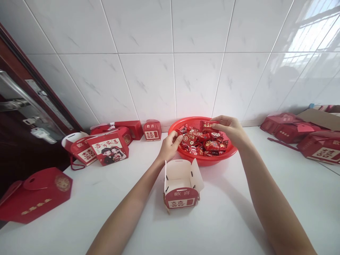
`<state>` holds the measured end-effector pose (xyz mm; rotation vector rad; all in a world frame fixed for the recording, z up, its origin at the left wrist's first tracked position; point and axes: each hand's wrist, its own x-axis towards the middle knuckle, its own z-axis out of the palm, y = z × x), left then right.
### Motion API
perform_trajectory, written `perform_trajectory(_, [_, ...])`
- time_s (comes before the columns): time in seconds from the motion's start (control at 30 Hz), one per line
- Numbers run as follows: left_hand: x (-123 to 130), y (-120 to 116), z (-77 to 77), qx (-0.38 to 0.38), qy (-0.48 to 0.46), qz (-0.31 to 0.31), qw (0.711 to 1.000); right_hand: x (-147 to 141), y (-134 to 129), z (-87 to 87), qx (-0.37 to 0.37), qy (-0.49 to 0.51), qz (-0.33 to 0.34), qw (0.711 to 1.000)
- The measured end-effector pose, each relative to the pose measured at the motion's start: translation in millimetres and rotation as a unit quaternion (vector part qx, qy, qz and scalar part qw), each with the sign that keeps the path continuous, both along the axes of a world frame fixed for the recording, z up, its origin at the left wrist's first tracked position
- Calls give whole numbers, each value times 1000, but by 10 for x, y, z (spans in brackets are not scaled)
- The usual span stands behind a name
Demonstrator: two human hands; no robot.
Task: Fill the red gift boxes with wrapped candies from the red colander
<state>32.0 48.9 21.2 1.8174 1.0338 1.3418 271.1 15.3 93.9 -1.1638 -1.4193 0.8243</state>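
A red plastic basket [207, 162] full of red wrapped candies [212, 145] stands against the tiled wall. At its left rim, my left hand [170, 146] pinches the end of a red candy with a gold pattern. My right hand [230, 128] is over the basket's right rear part, thumb and fingers closed on a red candy packet [207, 125]. Nearer to me sits a small red and white box [182, 194] with its flaps up; its visible inside is white, and no candy shows in it.
Several red gift boxes [108, 148] are grouped at the left, with a larger one [39, 194] at the front left. A small closed box [152, 130] stands by the wall. More boxes [324, 147] lie at the right.
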Motion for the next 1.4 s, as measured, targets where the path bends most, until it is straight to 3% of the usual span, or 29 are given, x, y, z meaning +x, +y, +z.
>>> perform_trajectory(0.37, [-2,-7,3,1,7,3,1000,17,25,-22,4,4,-52,999])
perform_trajectory(0.6, [3,-15,11,2,8,6,1000,13,37,-42,-32,-86,-57,994])
perform_trajectory(0.73, [8,-19,19,4,10,8,1000,15,67,-73,-67,-137,-20,988])
perform_trajectory(0.87, [12,-19,24,5,11,12,1000,2,70,-88,-40,-150,68,986])
perform_trajectory(1.0, [10,-14,16,3,11,8,1000,-86,71,-124,-60,-163,135,976])
perform_trajectory(1.23, [4,-8,4,6,10,0,1000,-261,117,-260,-54,-78,163,982])
perform_trajectory(1.4, [6,-7,3,3,3,-3,1000,-282,125,-292,-54,-44,147,987])
